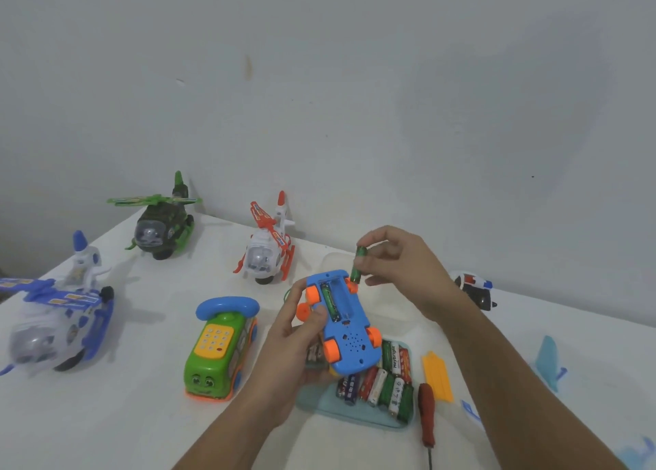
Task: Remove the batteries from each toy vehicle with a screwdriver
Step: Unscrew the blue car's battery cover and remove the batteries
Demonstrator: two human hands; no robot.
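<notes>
A blue toy car (349,345) is held belly-up above a white table (142,420), its four orange wheels in the air and its battery bay uncovered, with one green battery (332,301) lying in the slot. The left hand (294,349) grips the car from its 9 o'clock side, thumb curled over the chassis. The right hand (401,263) pinches a second green battery (357,263) upright at the car's 12 o'clock. Directly under the car, at 6 o'clock, a teal tray (355,414) holds a heap of loose batteries (383,386), too overlapped and car-covered to count; one reads "Heybright". One red-handled screwdriver (427,413) lies at 5 o'clock and one yellow plastic piece (438,375) at 4. A green telephone bus (220,349) stands at 9 o'clock. Three helicopters stand beyond: blue and white (56,317) at 9, green (161,226) at 10, red and white (266,253) at 11. A black-and-white toy (475,288), half hidden by the right wrist, sits at 2.
</notes>
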